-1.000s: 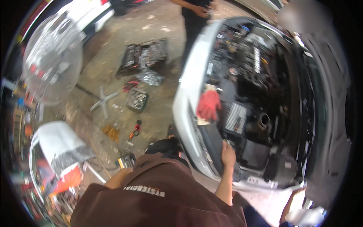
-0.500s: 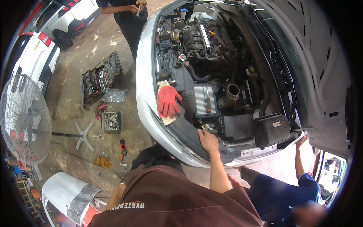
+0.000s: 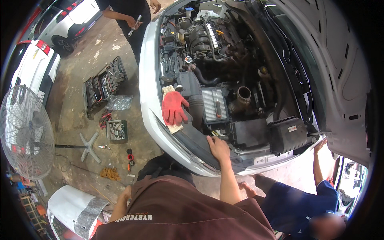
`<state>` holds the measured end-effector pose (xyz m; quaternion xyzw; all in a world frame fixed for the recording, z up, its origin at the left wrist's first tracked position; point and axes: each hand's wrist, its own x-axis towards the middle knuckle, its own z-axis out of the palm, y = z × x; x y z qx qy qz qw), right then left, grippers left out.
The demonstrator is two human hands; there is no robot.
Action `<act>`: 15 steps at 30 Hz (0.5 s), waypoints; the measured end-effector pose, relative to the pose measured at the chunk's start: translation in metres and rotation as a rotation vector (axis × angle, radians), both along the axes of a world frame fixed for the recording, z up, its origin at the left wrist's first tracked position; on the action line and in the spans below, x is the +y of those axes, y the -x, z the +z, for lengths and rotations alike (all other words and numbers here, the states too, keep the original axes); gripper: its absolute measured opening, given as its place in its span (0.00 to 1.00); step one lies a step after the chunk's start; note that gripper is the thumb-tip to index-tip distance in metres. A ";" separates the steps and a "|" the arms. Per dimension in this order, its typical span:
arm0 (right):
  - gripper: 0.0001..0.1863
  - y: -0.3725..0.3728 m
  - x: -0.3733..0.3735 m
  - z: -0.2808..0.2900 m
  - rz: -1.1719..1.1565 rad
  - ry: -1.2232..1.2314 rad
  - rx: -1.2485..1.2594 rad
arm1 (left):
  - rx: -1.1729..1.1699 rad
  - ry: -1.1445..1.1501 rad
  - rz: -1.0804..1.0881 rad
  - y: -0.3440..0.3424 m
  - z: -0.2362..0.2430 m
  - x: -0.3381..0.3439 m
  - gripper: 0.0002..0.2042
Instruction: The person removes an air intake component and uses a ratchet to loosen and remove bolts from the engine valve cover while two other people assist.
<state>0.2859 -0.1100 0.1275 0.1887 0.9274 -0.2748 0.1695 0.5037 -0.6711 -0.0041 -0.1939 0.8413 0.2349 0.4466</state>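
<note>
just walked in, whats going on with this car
The right hand rests on the front edge of the car, its hood up; the left hand is down by the side. A screwdriver lies on the filter, and a red glove lies at the front edge. Someone in black holds a metal tool, and someone in blue has a hand at the car's edge.

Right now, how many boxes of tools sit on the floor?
2: a large black toolbox left of the white car, and a smaller box lower in view. Clutter at lower left may hide more.
</note>
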 end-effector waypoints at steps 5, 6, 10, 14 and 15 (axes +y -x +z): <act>0.35 0.002 0.001 0.001 -0.012 0.017 -0.016 | 0.166 0.004 0.367 0.011 0.004 0.002 0.14; 0.35 0.002 0.001 0.001 -0.012 0.013 -0.016 | 0.130 -0.018 0.482 0.015 0.007 0.000 0.10; 0.35 0.001 0.000 0.001 -0.017 -0.001 -0.021 | 0.169 -0.008 0.540 0.027 0.020 -0.005 0.09; 0.35 0.000 0.000 0.000 -0.016 -0.002 0.004 | 0.159 0.007 0.446 0.031 0.019 0.000 0.13; 0.34 0.000 0.000 0.000 -0.017 0.000 0.005 | 0.195 0.001 0.383 0.033 0.015 0.004 0.15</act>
